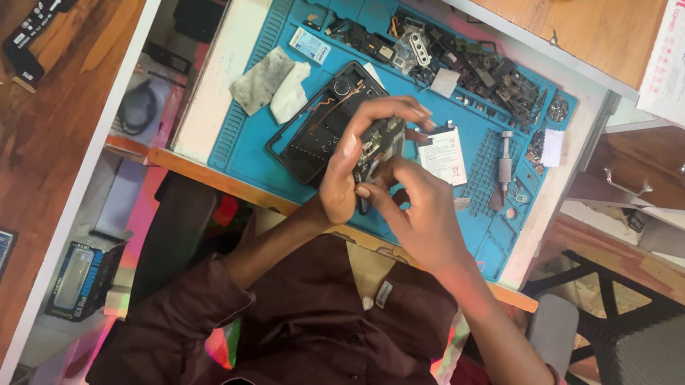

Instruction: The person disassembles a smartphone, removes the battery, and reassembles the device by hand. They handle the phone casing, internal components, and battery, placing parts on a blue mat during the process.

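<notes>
Nearest the camera, the right hand [424, 213] and left hand [352, 157] meet above the desk [233, 43], each grip clamped on a small dark circuit board [381, 143] held edge-up between the fingertips. Just beneath lies an opened black phone body [314, 131] on a ribbed blue silicone mat [258, 140], a flat white battery [444, 155] beside it. Farther off: crumpled grey cloths [274, 85], a heap of dark loose parts [485, 66].

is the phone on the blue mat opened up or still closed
Opened up: the phone body lies back-off on the blue mat, insides exposed.
</notes>
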